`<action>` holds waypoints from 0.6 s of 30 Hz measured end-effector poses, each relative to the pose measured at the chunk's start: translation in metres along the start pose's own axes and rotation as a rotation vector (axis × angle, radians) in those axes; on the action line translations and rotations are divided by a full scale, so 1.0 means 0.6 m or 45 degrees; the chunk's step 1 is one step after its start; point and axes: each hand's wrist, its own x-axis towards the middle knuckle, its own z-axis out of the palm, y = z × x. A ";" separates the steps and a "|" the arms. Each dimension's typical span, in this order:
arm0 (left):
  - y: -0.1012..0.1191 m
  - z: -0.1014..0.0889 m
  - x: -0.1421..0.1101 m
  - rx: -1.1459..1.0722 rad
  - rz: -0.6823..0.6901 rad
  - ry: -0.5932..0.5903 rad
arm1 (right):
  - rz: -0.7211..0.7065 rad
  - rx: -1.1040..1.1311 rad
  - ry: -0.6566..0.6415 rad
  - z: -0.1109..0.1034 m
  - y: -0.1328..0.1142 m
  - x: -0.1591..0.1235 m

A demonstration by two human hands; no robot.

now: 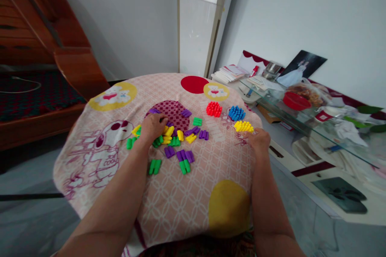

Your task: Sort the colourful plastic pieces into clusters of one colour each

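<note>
Small ribbed plastic building blocks in green, yellow and purple lie loosely scattered over the middle of the cloth-covered table (187, 192). My left hand (153, 127) reaches down into this pile with its fingers curled; what lies between the fingertips is hidden. Around it are yellow blocks (169, 131), green blocks (131, 143) and purple blocks (169, 152). At the right edge, my right hand (259, 139) has its fingers closed at the near end of a row of yellow blocks (243, 126). Blue blocks (237, 113) and red blocks (214, 109) are grouped just beyond.
To the right stands a glass-topped cabinet (325, 136) holding a red bowl (297, 100), papers (230, 73) and a photo (303, 66). A wooden bench (72, 64) is at the left. A tall white air conditioner (197, 28) stands behind the table.
</note>
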 end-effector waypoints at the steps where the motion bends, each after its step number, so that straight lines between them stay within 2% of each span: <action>1: -0.001 0.001 0.000 0.000 0.002 0.001 | 0.011 -0.001 0.056 -0.006 -0.012 -0.007; 3: -0.002 0.004 0.000 -0.006 0.001 0.008 | -0.011 0.057 0.094 -0.013 -0.044 -0.025; 4: -0.002 0.005 0.000 -0.009 -0.001 0.011 | -0.077 0.120 0.055 -0.013 -0.064 -0.036; 6: -0.003 0.006 0.000 -0.010 -0.003 0.018 | -0.289 0.245 -0.127 -0.009 -0.110 -0.063; 8: -0.003 0.006 -0.001 0.003 -0.001 0.020 | -0.511 0.305 -0.388 0.000 -0.159 -0.093; 11: -0.002 0.006 -0.001 0.019 0.005 0.008 | -0.743 0.222 -0.650 0.014 -0.228 -0.133; 15: -0.006 0.008 0.001 -0.049 -0.007 0.021 | -0.910 0.039 -0.782 0.023 -0.298 -0.162; 18: -0.014 0.009 0.003 -0.175 0.024 0.127 | -0.981 -0.033 -0.819 0.028 -0.336 -0.168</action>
